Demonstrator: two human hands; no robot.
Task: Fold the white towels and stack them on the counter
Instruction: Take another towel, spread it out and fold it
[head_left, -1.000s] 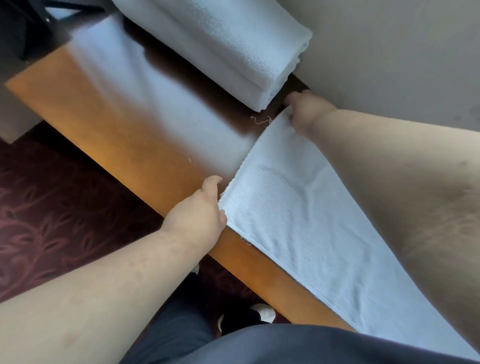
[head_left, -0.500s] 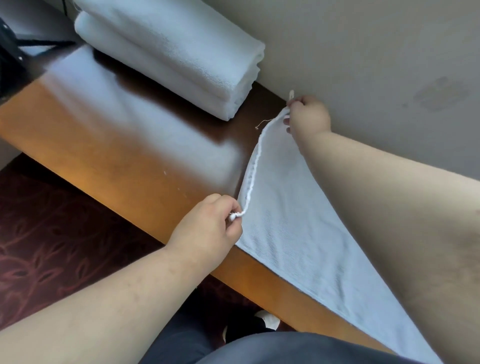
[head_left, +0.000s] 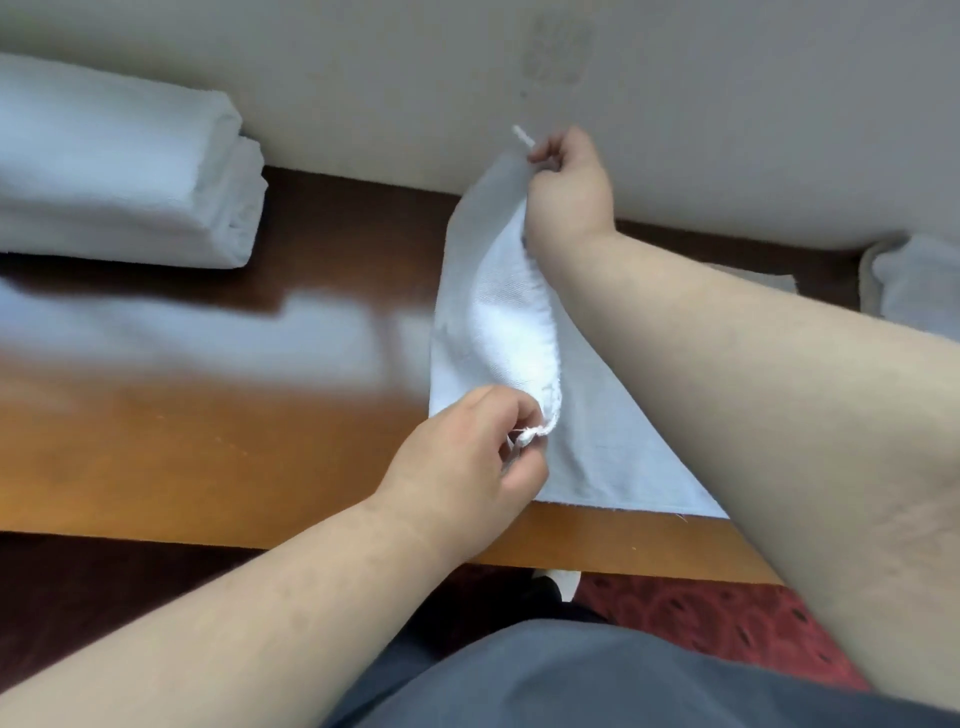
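Left hand (head_left: 467, 457) pinches near corner of white towel (head_left: 597, 457); right hand (head_left: 566, 182) pinches far corner, up by wall; short edge lifted, strung between 2 grips, sagging; rest of towel flat on counter (head_left: 208, 457), long axis running rightward from both grips, under right forearm; judgement: fold goes that way; folded stack (head_left: 130, 176) well left of grips, left hand nearer.
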